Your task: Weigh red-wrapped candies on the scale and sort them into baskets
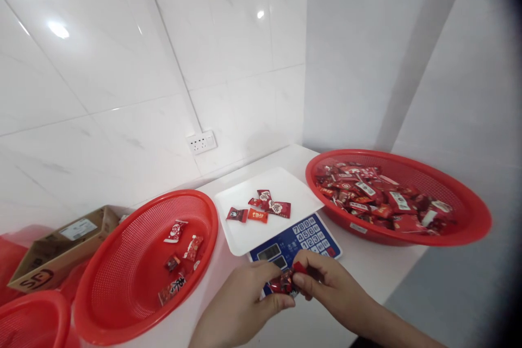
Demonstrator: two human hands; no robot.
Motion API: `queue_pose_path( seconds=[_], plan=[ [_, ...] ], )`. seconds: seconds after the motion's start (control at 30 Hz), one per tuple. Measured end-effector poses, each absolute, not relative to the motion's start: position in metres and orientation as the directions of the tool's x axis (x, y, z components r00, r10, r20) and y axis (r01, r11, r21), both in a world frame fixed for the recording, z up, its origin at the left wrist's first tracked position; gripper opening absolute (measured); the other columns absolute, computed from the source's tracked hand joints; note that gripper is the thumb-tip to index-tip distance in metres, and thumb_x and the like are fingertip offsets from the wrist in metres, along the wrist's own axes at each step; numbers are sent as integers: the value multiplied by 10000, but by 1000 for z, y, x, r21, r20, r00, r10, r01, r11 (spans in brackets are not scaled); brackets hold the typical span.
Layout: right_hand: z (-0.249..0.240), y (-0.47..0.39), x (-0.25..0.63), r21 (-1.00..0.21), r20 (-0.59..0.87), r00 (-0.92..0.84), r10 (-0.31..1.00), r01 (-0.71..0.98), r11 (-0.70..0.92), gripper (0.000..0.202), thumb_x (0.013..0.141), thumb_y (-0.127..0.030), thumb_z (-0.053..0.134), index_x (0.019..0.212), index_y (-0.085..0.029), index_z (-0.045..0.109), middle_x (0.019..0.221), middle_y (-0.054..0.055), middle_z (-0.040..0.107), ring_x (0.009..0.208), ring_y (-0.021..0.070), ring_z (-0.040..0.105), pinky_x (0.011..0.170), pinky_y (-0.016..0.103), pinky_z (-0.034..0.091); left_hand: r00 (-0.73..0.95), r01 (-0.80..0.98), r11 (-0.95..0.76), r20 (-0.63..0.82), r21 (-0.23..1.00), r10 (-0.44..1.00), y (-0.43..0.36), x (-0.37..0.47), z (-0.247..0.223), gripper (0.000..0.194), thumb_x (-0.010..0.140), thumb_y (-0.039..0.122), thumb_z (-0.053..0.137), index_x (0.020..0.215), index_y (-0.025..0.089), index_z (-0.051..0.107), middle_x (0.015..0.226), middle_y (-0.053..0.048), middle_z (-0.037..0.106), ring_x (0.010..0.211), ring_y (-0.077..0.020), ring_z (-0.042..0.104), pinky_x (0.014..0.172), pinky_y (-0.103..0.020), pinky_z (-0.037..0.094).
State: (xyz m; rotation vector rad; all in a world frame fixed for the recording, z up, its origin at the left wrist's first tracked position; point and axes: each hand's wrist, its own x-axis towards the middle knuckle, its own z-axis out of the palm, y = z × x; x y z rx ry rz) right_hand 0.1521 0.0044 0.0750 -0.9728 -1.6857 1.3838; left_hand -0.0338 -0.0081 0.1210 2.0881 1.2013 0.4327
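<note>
Both hands meet in front of the blue keypad of a scale. My left hand point(244, 302) is closed around several red-wrapped candies point(282, 283). The thumb and fingers of my right hand point(326, 285) pinch a red wrapper point(299, 268) at the right side of that bunch. Behind the hands, the scale's white tray point(236, 239) carries several wrapped candies, among them an orange-red one point(258, 216) and a dark red one point(279, 207).
At the right, a red basket point(468, 217) holds a heap of red-wrapped candies. Another red basket point(118, 261) at the left has several candies. Farther left are a cardboard box point(44, 266) and part of a third red basket point(36, 318). A wall socket point(202, 142) sits behind.
</note>
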Motion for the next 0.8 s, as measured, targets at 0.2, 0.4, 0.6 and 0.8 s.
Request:
queue_pose_path(
  seconds=[0.2, 0.4, 0.6, 0.8],
  plan=[
    [76, 6, 153, -990, 32, -452, 891, 107, 90, 407, 772, -593, 549, 656, -216, 449, 586, -38, 478, 559, 123, 432, 545, 244, 354, 488, 537, -313, 14, 783, 873, -8, -37, 127, 210, 818, 374, 586, 725, 206, 671, 748, -12, 669, 732, -166, 566, 674, -252, 397],
    [78, 5, 152, -992, 68, -501, 863, 59, 113, 463, 759, -662, 509, 665, -209, 492, 598, -28, 492, 535, 118, 468, 526, 242, 385, 349, 466, -263, 97, 845, 932, -5, -42, 120, 324, 859, 414, 496, 641, 187, 573, 652, -6, 581, 635, -140, 513, 575, -229, 375],
    [82, 6, 148, -990, 73, -480, 874, 68, 120, 406, 765, -595, 558, 669, -203, 510, 586, -35, 490, 530, 112, 460, 521, 233, 371, 299, 511, -306, 167, 803, 939, -3, -42, 113, 370, 872, 446, 453, 602, 196, 489, 617, 8, 504, 600, -132, 476, 557, -227, 355],
    [80, 11, 146, -996, 68, -463, 884, 26, 91, 412, 780, -600, 529, 690, -199, 504, 613, -32, 483, 530, 107, 459, 520, 236, 380, 204, 526, -235, 147, 817, 968, 3, -43, 110, 353, 840, 486, 488, 637, 200, 531, 636, 3, 539, 638, -149, 501, 597, -236, 383]
  ],
)
